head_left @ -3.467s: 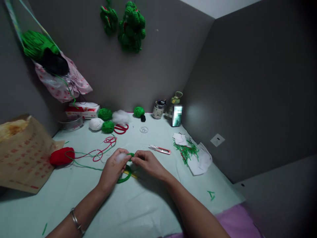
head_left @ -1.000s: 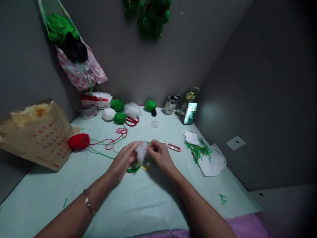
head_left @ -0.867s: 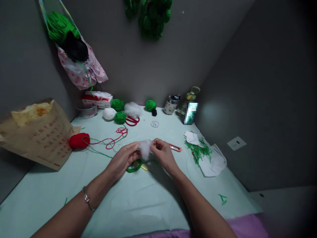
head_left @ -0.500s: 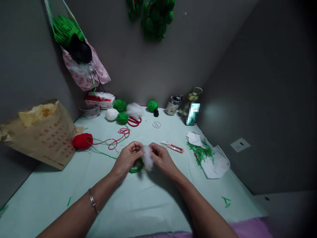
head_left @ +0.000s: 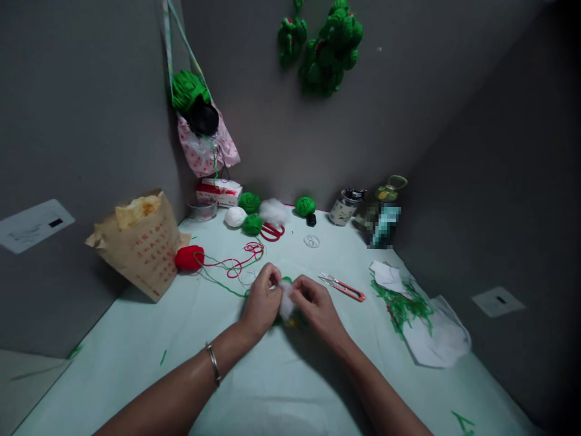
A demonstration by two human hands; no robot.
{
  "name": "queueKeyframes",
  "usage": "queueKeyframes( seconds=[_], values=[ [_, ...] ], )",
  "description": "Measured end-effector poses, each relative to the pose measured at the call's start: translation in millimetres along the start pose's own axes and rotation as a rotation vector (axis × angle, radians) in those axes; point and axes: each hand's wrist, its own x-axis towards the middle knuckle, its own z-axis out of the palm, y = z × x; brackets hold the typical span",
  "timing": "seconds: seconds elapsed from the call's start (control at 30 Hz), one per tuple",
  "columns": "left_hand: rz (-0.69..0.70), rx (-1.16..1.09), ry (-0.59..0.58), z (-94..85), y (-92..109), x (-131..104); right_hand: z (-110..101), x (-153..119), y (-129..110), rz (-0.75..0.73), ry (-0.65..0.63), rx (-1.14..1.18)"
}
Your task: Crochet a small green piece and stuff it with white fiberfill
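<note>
Bag (head_left: pixel 147 260), brown paper, tilted at the left of the surface (head_left: pixel 131 339), food showing at its open top. Red yarn (head_left: pixel 188 258) just beside it on the right; a red strand and a green strand run right from there. Above and behind, pouch (head_left: pixel 193 163) hangs at the wall, pink-spotted, green hank (head_left: pixel 188 89) above it. Below that: clear tub (head_left: pixel 203 211), carton (head_left: pixel 222 192), white ball (head_left: pixel 235 217), two green balls (head_left: pixel 249 202).

Left hand (head_left: pixel 262 301): fingers curled, tips at the fluff (head_left: pixel 287 303); whether these grip the fluff or the green piece (head_left: pixel 285 280) is hidden, cannot tell. Fluff sits between both hands, near the middle of the surface; green piece shows at its upper edge, mostly covered. Behind: wad (head_left: pixel 273 212), white, above red scissors (head_left: pixel 275 234).

Right hand (head_left: pixel 320 306): thumb and fingers pinching the right side of the fluff. Snips (head_left: pixel 342 286) lie near it, tips pointing left, handles right. Farther back, tin (head_left: pixel 344 210) stands upright, bottle (head_left: pixel 387 192) to its right.

Far right: green clippings (head_left: pixel 399 309), partly on a white sheet (head_left: pixel 438 342).
</note>
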Motion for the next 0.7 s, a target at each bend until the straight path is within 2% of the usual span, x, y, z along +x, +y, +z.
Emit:
queueKeyframes(
  seconds=[0.2,0.3,0.4,0.53,0.6,0.7],
  values=[
    [-0.108,-0.102,-0.235,-3.4,14.6,-8.8,-9.5,5.1,12.4,-0.003,0.158,-0.103],
    [-0.157,-0.133,-0.301,-5.9,13.3,-7.7,-13.6,4.0,12.5,-0.010,0.169,-0.130],
    [-0.164,-0.125,-0.267,-6.9,7.2,-2.8,-14.0,0.0,4.1,-0.022,0.081,-0.116],
    [-0.089,-0.083,-0.094,-3.0,0.5,2.0,-10.6,-5.7,-11.0,-0.030,-0.087,-0.086],
    [-0.059,-0.079,-0.033,-0.1,-0.8,1.9,-8.4,-6.0,-13.6,-0.026,-0.093,-0.084],
    [-0.092,-0.109,-0.056,1.5,0.5,-1.6,-6.8,-3.3,-9.5,-0.005,-0.015,-0.100]
  ],
)
